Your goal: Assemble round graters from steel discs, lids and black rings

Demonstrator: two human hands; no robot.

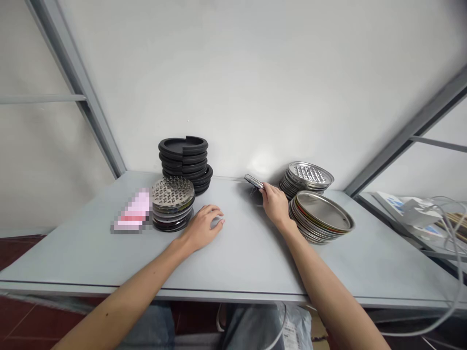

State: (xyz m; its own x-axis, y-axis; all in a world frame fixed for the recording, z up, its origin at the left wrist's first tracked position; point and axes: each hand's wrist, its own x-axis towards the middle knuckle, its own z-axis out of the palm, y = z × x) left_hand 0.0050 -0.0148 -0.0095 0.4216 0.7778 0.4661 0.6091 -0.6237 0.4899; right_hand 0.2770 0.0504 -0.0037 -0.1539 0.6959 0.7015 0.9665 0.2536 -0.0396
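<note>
tabletop (248,262), room at centre; left hand (203,226), loosely spread; right hand (275,201), gripping thin metallic piece (253,181) near back edge

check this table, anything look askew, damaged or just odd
The stack of black round pieces at the back looks odd: a sharp step cuts down its front, as if the halves didn't line up, though that may be an image glitch. The pink item at left is pixelated, so I can't judge it.

Our hands (205,227) and slim forearms (138,294) are bare, and a small dark spot (107,314) marks the left forearm. We wear faded blue-grey trousers (251,328) that look like denim.
</note>
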